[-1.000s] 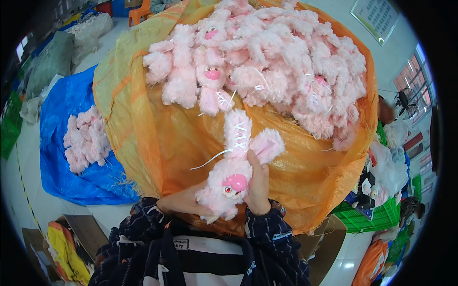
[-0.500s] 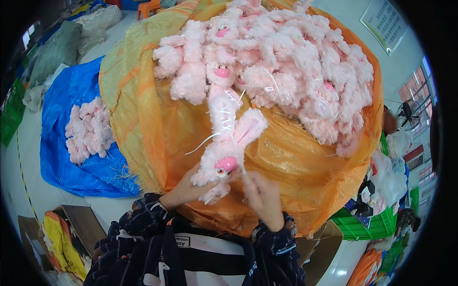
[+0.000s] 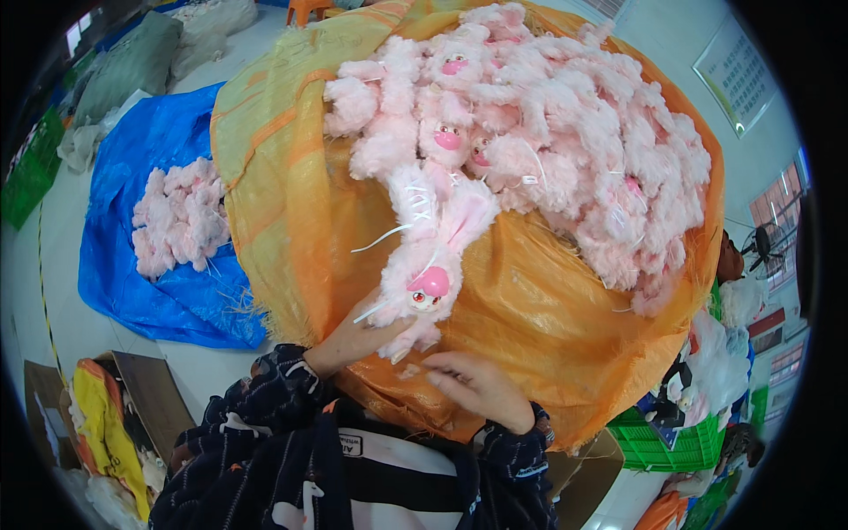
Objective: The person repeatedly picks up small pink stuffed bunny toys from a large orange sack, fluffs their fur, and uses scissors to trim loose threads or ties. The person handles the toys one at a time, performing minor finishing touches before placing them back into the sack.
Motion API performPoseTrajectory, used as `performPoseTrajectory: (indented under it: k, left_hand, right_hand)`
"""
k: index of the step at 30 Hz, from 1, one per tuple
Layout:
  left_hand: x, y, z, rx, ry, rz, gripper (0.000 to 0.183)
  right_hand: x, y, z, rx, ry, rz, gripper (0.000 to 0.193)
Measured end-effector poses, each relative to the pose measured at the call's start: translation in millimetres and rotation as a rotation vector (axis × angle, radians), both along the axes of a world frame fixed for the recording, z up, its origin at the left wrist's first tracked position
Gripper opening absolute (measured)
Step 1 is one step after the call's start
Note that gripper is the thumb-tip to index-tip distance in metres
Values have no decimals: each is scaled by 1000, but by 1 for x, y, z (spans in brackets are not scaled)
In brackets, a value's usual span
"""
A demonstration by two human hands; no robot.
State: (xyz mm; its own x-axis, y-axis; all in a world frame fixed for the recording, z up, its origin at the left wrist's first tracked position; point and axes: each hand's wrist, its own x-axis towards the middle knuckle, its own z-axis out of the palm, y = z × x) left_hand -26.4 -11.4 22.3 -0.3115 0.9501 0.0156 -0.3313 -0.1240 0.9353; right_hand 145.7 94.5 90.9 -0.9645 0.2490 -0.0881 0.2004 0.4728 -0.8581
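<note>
Gripping the pink plush toy [image 3: 411, 274] near its lower end, the left hand [image 3: 353, 340] reached in from the left, its forearm slanting up out of a dark patterned sleeve [image 3: 274, 389]. The right hand [image 3: 481, 384] was free of the toy and just beside it, fingers loosely curved and pointing left, palm turned partly inward, the wrist bent above a matching cuff. The toy lay over the near half of an orange woven sheet [image 3: 530, 309], left of its middle, its pink snout and red eyes facing up, its white-laced end pointing toward the far edge; a white cord [image 3: 380, 238] trailed from it to the left.

A big pile of pink plush toys [image 3: 565, 132] covered the sheet along its far and right edges. What supported the sheet from below could not be told.

Beyond the sheet's left edge, a blue sheet [image 3: 124, 300] carried a smaller pink pile [image 3: 179, 216] near its right edge. Off the orange sheet's near left corner stood a cardboard box [image 3: 150, 384]; off the near right corner, a green crate [image 3: 676, 446]. Pale tiled floor [image 3: 75, 344] ran around them. Farther off were an orange stool [image 3: 307, 9], a framed wall board [image 3: 738, 71] and a dark fan [image 3: 761, 247].
</note>
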Motion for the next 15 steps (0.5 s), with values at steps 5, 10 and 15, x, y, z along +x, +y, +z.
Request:
performPoseTrajectory:
  k: [5, 10, 15]
  left_hand:
    - [-1, 1, -4, 18, 4, -25, 44]
    - [6, -1, -4, 0, -102, -80, 48]
    - [5, -3, -7, -13, -47, -90, 44]
  right_hand:
    - [-3, 10, -15, 179, 189, -410, 17]
    - [-11, 13, -51, 229, 260, -370, 14]
    - [-18, -1, -52, 226, 232, -381, 20]
